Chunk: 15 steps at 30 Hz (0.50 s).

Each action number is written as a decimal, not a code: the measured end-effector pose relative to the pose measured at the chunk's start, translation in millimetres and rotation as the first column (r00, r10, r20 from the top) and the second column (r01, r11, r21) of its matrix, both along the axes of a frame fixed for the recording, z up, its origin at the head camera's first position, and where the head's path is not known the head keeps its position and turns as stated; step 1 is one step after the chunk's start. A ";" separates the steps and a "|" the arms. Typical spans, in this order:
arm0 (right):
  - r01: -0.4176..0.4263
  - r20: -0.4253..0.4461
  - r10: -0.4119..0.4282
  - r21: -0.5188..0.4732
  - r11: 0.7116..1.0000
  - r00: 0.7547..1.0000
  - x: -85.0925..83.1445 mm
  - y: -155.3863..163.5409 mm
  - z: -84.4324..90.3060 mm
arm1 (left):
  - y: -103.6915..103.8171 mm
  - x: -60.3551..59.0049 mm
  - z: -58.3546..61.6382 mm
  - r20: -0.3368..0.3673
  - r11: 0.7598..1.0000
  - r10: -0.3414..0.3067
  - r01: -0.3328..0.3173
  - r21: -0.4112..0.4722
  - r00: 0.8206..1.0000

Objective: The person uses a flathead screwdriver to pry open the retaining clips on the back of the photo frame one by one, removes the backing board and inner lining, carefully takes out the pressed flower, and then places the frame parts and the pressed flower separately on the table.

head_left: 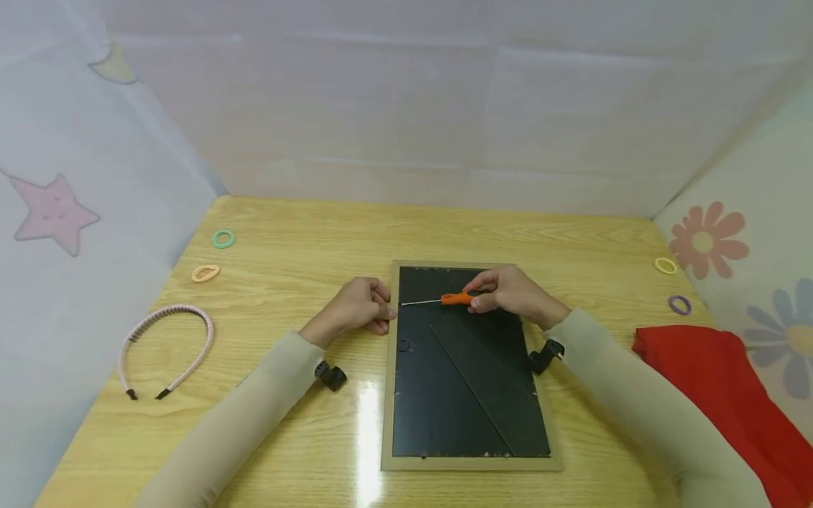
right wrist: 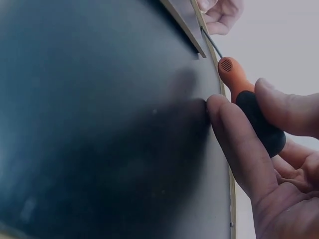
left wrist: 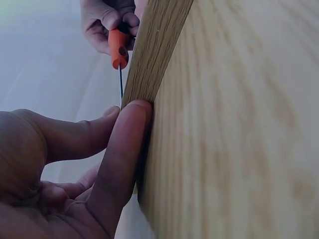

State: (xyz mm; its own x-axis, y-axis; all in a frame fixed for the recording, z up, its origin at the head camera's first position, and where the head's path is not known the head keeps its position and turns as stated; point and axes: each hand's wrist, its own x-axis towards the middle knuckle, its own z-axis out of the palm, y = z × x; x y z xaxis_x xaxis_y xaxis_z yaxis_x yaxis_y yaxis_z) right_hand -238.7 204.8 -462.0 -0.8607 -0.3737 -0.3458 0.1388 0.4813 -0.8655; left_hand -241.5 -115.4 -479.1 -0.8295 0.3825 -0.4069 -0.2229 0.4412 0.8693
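A picture frame (head_left: 470, 463) lies face down on the wooden table, its black backing (head_left: 425, 416) and slanting stand leg (head_left: 479, 367) uppermost. My left hand (head_left: 357, 305) pinches the frame's left edge near the top; the left wrist view shows the index finger (left wrist: 127, 144) against the outer side and the thumb close to the upper rim. With my right hand (head_left: 514, 295) I hold a screwdriver (head_left: 456, 299) by its orange and black handle. Its thin shaft lies almost flat over the backing, the tip at the left rim beside my left thumb.
To the left lie a pink headband (head_left: 208, 339), a green hair tie (head_left: 223, 246) and an orange one (head_left: 205, 279). On the right are a yellow hair tie (head_left: 665, 272), a purple one (head_left: 679, 310) and a red cloth (head_left: 711, 374). Draped walls enclose the table's back and sides.
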 end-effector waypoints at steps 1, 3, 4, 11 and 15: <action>0.002 -0.008 -0.002 0.006 1.000 1.000 -0.1 -1.4 1.0 | -0.7 0.3 0.0 -0.003 1.000 0.002 -0.002 0.000 1.000; 0.008 -0.028 -0.007 0.024 1.000 1.000 0.5 -4.4 3.3 | -1.4 0.8 0.3 -0.008 1.000 0.008 -0.008 0.002 1.000; 0.009 -0.050 -0.007 0.043 0.999 0.999 1.2 -6.0 4.9 | -1.6 1.0 0.2 -0.011 1.000 0.009 -0.009 0.003 1.000; 0.062 -0.315 0.002 0.192 0.979 0.949 12.0 -30.0 30.7 | -1.9 2.4 0.2 -0.036 1.000 -0.003 0.003 -0.008 0.999; 0.078 -0.503 0.030 0.192 0.978 0.864 15.4 -61.2 49.7 | 0.3 3.2 0.3 -0.050 1.000 -0.013 0.013 -0.009 0.999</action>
